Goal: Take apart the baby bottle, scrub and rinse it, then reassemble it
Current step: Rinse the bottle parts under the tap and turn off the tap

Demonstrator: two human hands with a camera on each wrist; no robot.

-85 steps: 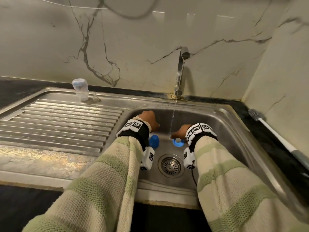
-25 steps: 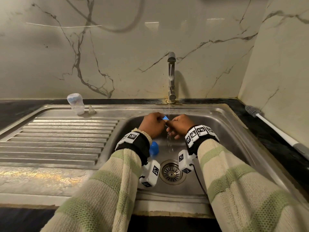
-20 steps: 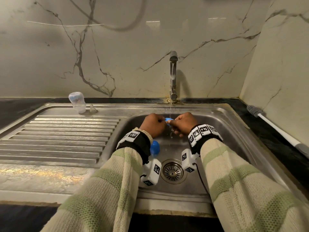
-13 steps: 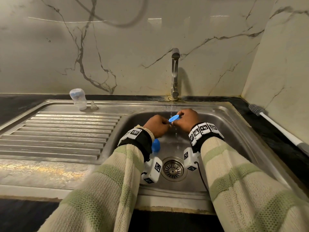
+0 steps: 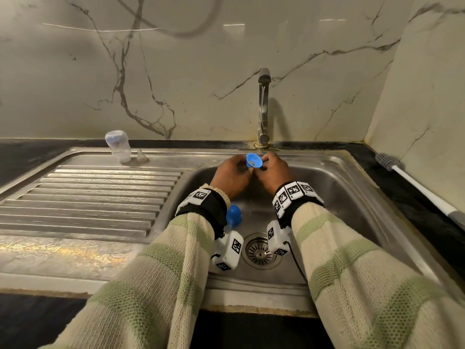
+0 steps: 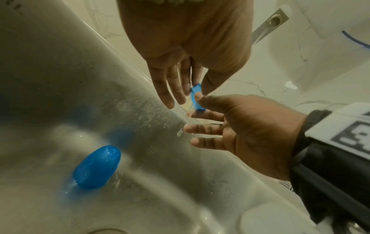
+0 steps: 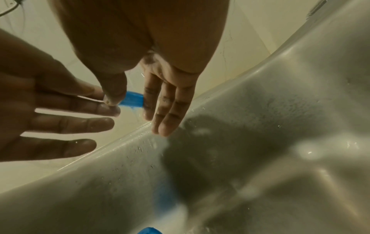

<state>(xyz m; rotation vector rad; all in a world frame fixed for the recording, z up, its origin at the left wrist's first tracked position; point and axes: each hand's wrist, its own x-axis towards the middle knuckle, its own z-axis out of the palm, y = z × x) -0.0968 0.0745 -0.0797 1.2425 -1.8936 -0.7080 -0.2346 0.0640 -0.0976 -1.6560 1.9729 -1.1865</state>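
Both hands pinch a small blue bottle ring [image 5: 254,161] between thumb and forefinger and hold it under the thin stream from the tap [image 5: 263,107]. My left hand [image 5: 239,170] holds its left side and my right hand [image 5: 270,170] its right side. The ring's opening faces up toward me. In the left wrist view the ring [image 6: 196,98] sits between both thumbs, the other fingers spread straight. The right wrist view shows the ring [image 7: 133,100] edge-on. A blue cap [image 5: 234,215] lies on the sink floor. The clear bottle body [image 5: 117,146] stands upside down on the drainboard beside the clear nipple [image 5: 141,157].
The steel sink [image 5: 347,195] has a drain strainer [image 5: 260,251] below my wrists. A ribbed drainboard [image 5: 88,197] lies to the left. A white-handled bottle brush [image 5: 402,175] rests on the dark counter at the right, against the marble wall.
The ring has been lifted from the sink floor and is now held by both hands. Over the last second they raised it toward the spout and tilted its opening up.
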